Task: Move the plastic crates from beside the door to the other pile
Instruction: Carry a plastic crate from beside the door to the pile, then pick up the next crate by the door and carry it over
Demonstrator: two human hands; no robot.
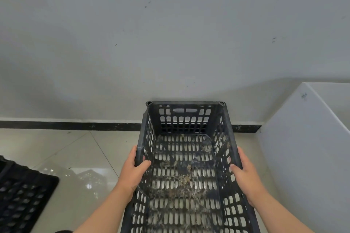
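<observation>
1. While the left hand (133, 173) and right hand (245, 174) clamp the two long rims, thumbs hooked inside, the dark plastic crate (186, 159) hangs above the tiled floor (79, 149), its far end near the wall (170, 43).
2. Slotted walls and an empty base, bearing only dried debris (181, 181), suggest a light, stiff load.
3. Rigid rims give firm purchase; the end handle slot (184, 110) offers another hold.
4. Another black crate (20, 193) lies at lower left.
</observation>
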